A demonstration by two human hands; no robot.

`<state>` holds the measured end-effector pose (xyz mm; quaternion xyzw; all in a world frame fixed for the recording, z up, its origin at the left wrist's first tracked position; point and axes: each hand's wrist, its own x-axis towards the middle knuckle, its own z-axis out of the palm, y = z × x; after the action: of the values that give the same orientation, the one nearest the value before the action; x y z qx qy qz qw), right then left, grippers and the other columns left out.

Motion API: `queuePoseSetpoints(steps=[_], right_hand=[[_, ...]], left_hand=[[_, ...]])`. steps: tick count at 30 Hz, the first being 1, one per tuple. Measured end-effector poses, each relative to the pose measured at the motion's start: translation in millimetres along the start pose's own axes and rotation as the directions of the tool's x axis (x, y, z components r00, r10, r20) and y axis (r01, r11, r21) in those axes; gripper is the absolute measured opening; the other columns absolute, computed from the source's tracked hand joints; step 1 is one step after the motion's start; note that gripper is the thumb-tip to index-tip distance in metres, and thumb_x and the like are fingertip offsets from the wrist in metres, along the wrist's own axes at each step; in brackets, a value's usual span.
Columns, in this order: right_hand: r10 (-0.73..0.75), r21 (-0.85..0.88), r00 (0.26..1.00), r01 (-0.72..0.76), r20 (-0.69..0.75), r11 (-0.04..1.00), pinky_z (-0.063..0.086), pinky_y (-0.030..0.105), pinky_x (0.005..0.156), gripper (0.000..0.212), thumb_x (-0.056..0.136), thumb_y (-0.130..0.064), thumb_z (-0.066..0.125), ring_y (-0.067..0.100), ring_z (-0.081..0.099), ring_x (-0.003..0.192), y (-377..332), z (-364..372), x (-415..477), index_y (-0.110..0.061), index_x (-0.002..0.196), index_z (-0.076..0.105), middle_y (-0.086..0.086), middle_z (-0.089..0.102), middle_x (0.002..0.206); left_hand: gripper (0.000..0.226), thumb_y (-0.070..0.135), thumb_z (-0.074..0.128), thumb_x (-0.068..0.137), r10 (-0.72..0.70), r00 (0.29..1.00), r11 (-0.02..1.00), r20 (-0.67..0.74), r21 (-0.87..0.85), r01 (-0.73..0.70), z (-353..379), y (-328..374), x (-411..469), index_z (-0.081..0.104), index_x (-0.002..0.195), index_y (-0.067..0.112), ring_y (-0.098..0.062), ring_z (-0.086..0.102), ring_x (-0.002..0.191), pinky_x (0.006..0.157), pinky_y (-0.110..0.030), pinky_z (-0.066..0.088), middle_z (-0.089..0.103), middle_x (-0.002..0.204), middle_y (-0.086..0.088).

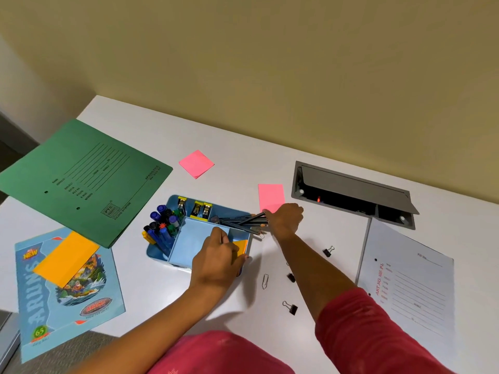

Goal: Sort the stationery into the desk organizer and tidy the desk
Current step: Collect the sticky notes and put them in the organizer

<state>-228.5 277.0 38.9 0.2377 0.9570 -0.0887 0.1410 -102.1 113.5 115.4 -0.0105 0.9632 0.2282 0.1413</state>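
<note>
My left hand [216, 255] steadies the light-blue plastic desk organizer [189, 247] (fingers curled on its rim) so my right hand [283, 217], pinching the dark grey pencils [243, 221], can lay them inside.

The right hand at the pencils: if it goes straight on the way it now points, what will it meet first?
Probably the pink sticky note just beyond the right hand, which grips the pencils. Farther along lies the open cable hatch.

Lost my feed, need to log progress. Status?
Right hand closed on pencils at organizer. Left hand at orange notes. Binder clips, paper clip still loose.
</note>
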Motion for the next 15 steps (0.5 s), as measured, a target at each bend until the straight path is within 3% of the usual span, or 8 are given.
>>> queuePoseSetpoints(steps=[3, 6, 8, 11, 12, 15], right_hand=[[0.137, 0.172, 0.985, -0.153, 0.106, 0.973, 0.048, 0.032, 0.088, 0.065, 0.073, -0.054, 0.068, 0.027, 0.054, 0.109, 2.1, -3.3, 7.8, -0.003, 0.112, 0.057, 0.011, 0.059, 0.111], [0.184, 0.353, 0.965, -0.24, 0.185, 0.904, 0.056, 0.03, 0.075, 0.03, 0.066, -0.027, 0.074, 0.026, 0.066, 0.092, 11.4, -5.4, 14.2, -0.008, 0.087, 0.063, 0.009, 0.07, 0.092], [0.201, 0.481, 0.963, -0.265, 0.181, 0.835, 0.055, 0.03, 0.068, 0.016, 0.07, -0.011, 0.071, 0.03, 0.069, 0.085, 15.1, -4.2, 13.7, -0.004, 0.084, 0.064, 0.013, 0.071, 0.089], [0.219, 0.602, 0.971, -0.231, 0.095, 0.764, 0.045, 0.026, 0.067, 0.013, 0.077, -0.009, 0.064, 0.03, 0.066, 0.084, 17.8, -3.8, 8.9, -0.004, 0.088, 0.066, 0.011, 0.067, 0.085], [0.229, 0.667, 0.971, -0.215, 0.069, 0.713, 0.044, 0.025, 0.067, 0.012, 0.076, -0.008, 0.063, 0.028, 0.064, 0.081, 18.4, -4.1, 5.9, -0.006, 0.088, 0.066, 0.007, 0.064, 0.082], [0.348, 0.859, 0.929, -0.276, 0.124, 0.432, 0.056, 0.033, 0.07, 0.023, 0.073, -0.005, 0.063, 0.024, 0.065, 0.076, 23.9, -13.8, -6.6, -0.016, 0.093, 0.061, 0.001, 0.063, 0.083]], left_hand=[[0.037, 0.05, 0.053, 0.09, 0.012, 1.0, 1.0, 0.006, 0.005, -0.012, 1.2, -0.7, 0.9, 0.068, 0.092, 0.015, -0.018, 0.05, 0.097, 0.067, -0.03, 0.048, 0.039, 0.103, 0.003], [0.037, 0.048, 0.052, 0.091, 0.03, 1.0, 1.0, 0.005, 0.003, -0.03, 1.3, -0.3, -0.2, 0.069, 0.092, 0.015, -0.018, 0.052, 0.095, 0.067, -0.03, 0.049, 0.041, 0.106, 0.002], [0.035, 0.046, 0.052, 0.091, 0.041, 0.999, 0.999, -0.009, -0.002, -0.041, 1.7, -0.3, -1.1, 0.069, 0.093, 0.016, -0.018, 0.052, 0.095, 0.067, -0.03, 0.049, 0.042, 0.106, 0.002], [0.03, 0.043, 0.054, 0.092, 0.049, 0.999, 0.998, -0.022, -0.037, -0.05, 1.7, -1.1, -2.2, 0.07, 0.093, 0.018, -0.018, 0.052, 0.094, 0.067, -0.031, 0.048, 0.042, 0.104, 0.002], [0.028, 0.041, 0.054, 0.092, 0.052, 0.998, 0.997, -0.019, -0.048, -0.053, 1.7, -1.7, -2.3, 0.07, 0.092, 0.018, -0.018, 0.052, 0.093, 0.066, -0.031, 0.049, 0.042, 0.104, 0.003], [0.023, 0.035, 0.053, 0.092, 0.077, 0.997, 0.994, -0.014, -0.072, -0.078, 1.8, -4.4, -3.0, 0.07, 0.086, 0.019, -0.018, 0.052, 0.085, 0.065, -0.034, 0.051, 0.041, 0.1, 0.004]])
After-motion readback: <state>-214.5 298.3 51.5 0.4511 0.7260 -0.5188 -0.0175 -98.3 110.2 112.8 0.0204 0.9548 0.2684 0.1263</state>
